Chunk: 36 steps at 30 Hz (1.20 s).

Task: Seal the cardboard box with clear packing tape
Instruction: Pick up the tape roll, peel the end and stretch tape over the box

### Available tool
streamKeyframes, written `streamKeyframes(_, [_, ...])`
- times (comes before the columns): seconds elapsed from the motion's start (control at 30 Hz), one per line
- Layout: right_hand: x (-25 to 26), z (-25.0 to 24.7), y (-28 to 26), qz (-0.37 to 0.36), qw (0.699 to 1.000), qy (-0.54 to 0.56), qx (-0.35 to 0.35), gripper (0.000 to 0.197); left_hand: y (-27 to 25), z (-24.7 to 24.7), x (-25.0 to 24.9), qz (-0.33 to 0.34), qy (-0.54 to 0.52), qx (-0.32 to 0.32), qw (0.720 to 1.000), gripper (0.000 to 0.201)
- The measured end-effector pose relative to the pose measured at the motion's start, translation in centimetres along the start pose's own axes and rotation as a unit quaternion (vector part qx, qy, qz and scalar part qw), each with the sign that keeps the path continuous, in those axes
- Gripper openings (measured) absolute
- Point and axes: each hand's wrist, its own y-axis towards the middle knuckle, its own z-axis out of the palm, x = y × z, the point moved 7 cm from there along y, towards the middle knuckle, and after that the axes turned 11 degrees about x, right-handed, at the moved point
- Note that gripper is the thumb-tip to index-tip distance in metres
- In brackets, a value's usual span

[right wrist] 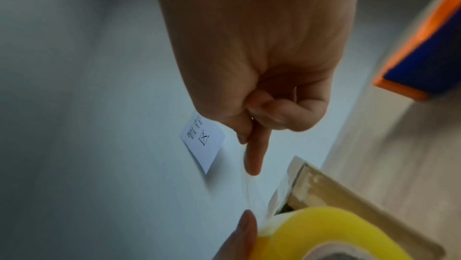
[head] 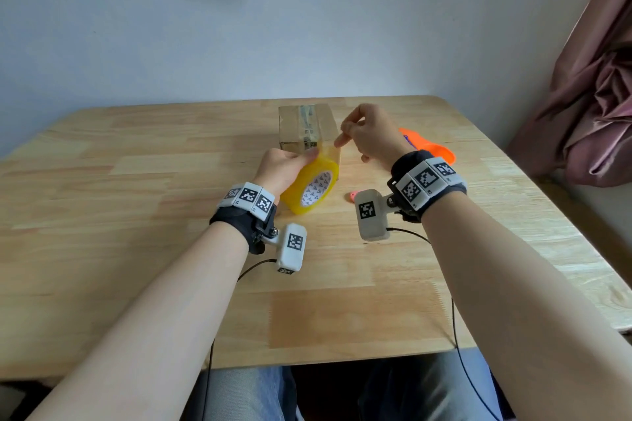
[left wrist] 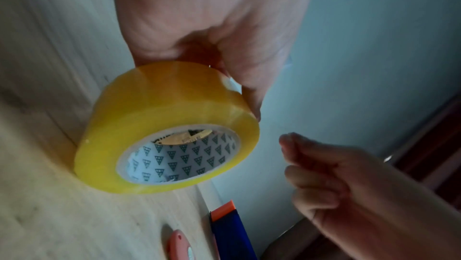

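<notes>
A brown cardboard box [head: 307,128] with old tape along its top seam stands at the table's far middle. Just in front of it my left hand [head: 290,164] grips a yellow-tinted roll of clear packing tape [head: 313,186], lifted and tilted, its patterned core facing me; the left wrist view has the same roll [left wrist: 149,126] under my left palm. My right hand [head: 345,138] hovers to the roll's upper right, fingers curled, index finger out. It pinches the tape end, and a short clear strip [right wrist: 254,191] runs from the roll [right wrist: 312,232] up to that index finger.
An orange and blue tape cutter [head: 427,147] lies right of the box behind my right hand. A small pink knife [head: 352,195] lies near my right wrist. The wooden table [head: 136,215] meets the wall; a pink curtain [head: 588,96] hangs at the right.
</notes>
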Motion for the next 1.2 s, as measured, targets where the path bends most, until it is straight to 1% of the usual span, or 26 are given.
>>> streamKeyframes(0.1, [1.6,-0.2,-0.1,-0.024,0.997,-0.071,-0.012,0.013,-0.1,0.1,-0.1,0.009,0.004,-0.003,1.0,0.076])
streamKeyframes(0.2, [3.0,-0.1,-0.1,-0.04,0.993,-0.111,-0.023,0.012,-0.5,0.3,-0.3,0.008,0.012,-0.003,1.0,0.067])
streamKeyframes(0.27, [3.9,-0.3,-0.1,-0.046,0.99,-0.133,-0.032,0.013,-0.8,0.7,-0.4,0.011,0.02,0.005,1.0,0.08])
streamKeyframes(0.33, [4.6,-0.5,-0.2,-0.057,0.986,-0.154,-0.037,0.013,-0.9,1.2,0.0,0.006,0.021,0.028,0.999,0.092])
streamKeyframes(0.37, [4.8,-0.6,-0.3,-0.062,0.984,-0.162,-0.038,0.013,-0.8,1.5,0.3,0.001,0.013,0.04,0.999,0.095])
streamKeyframes(0.43, [5.0,-0.6,-0.3,-0.068,0.982,-0.17,-0.04,0.012,-1.2,1.6,0.0,0.001,-0.001,0.039,0.999,0.086])
streamKeyframes(0.53, [5.1,-0.5,-0.2,-0.072,0.981,-0.173,-0.041,0.013,-1.7,1.6,-0.8,0.025,-0.014,0.019,0.999,0.062])
streamKeyframes(0.6, [5.1,-0.6,-0.3,-0.077,0.983,-0.162,-0.044,0.013,-1.7,1.6,-1.0,0.035,-0.019,0.019,0.999,0.05])
streamKeyframes(0.67, [5.2,-0.9,-0.5,-0.083,0.984,-0.153,-0.047,0.012,-1.7,1.5,-1.1,0.046,-0.008,0.014,0.999,0.038])
streamKeyframes(0.73, [5.4,-0.9,-0.6,-0.082,0.985,-0.146,-0.041,0.012,-1.7,1.1,-1.7,0.074,0.001,0.007,0.997,0.029])
streamKeyframes(0.83, [5.6,-0.9,-0.6,-0.077,0.986,-0.146,-0.026,0.009,-1.7,0.8,-2.8,0.11,0.019,0.002,0.994,0.021])
streamKeyframes(0.9, [5.8,-1.1,-0.5,-0.077,0.985,-0.151,-0.021,0.009,-1.7,0.7,-3.4,0.125,0.041,0.004,0.991,0.02])
streamKeyframes(1.07, [5.5,-1.2,-0.6,-0.074,0.986,-0.151,-0.007,0.008,-1.5,1.0,-3.7,0.129,0.029,0.039,0.99,0.016])
streamKeyframes(1.2, [5.8,-1.1,-0.9,-0.081,0.984,-0.158,0.001,0.009,-1.3,1.3,-3.9,0.142,0.011,0.04,0.989,0.013])
